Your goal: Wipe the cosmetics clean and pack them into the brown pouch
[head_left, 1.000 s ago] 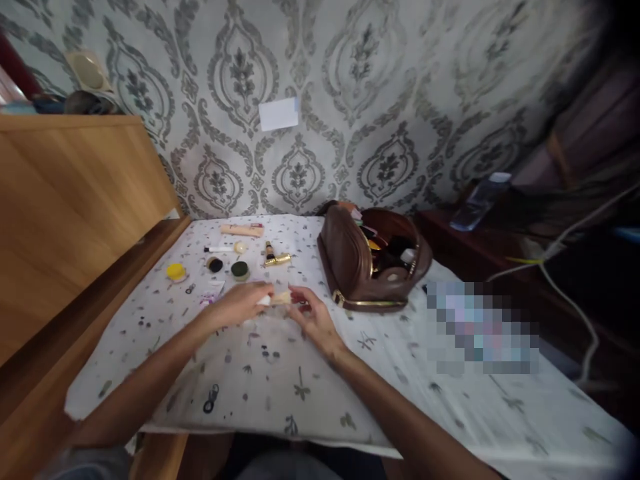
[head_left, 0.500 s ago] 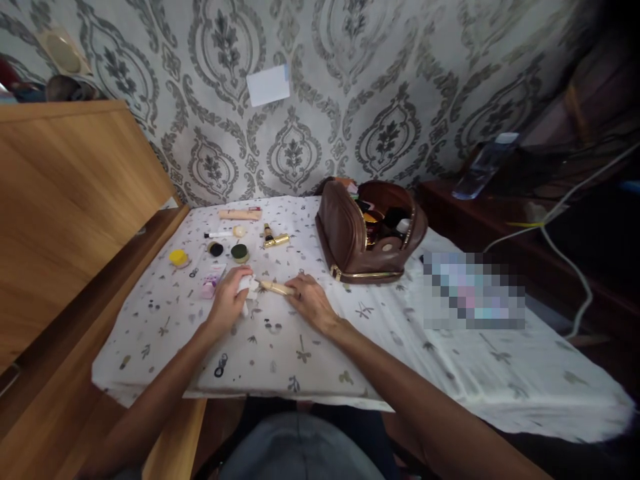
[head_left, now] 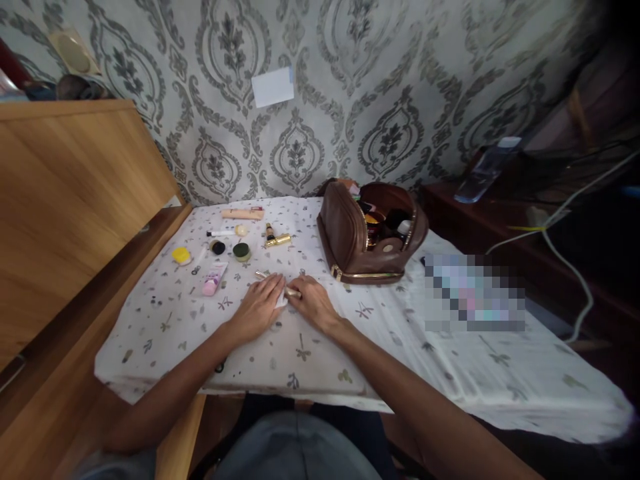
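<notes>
My left hand [head_left: 257,307] is closed over a white wipe [head_left: 281,300], pressing it around a slim beige cosmetic tube [head_left: 293,293]. Most of the tube is hidden under those fingers; a narrow end shows beyond them on the far left side. My right hand [head_left: 313,303] grips the tube's other end, close beside the left. To the left of both hands lies a pink-and-white squeeze tube [head_left: 214,280]. Behind them are a dark green-lidded jar [head_left: 241,252], a small black-topped pot [head_left: 217,247] and a gold lipstick tube [head_left: 278,241].
A brown cosmetic bag [head_left: 343,233] stands unzipped, full of items, at right. Further back lie a peach tube [head_left: 243,214] and a white-handled brush [head_left: 223,233]. A yellow-lidded jar [head_left: 181,255] sits left, near a wooden panel [head_left: 75,187]. A clear bottle [head_left: 485,173] rests far right.
My left hand has moved right with the wipe, from the tube's tip to over its body, near my right hand. The pink-and-white tube is now uncovered. My right hand has barely moved.
</notes>
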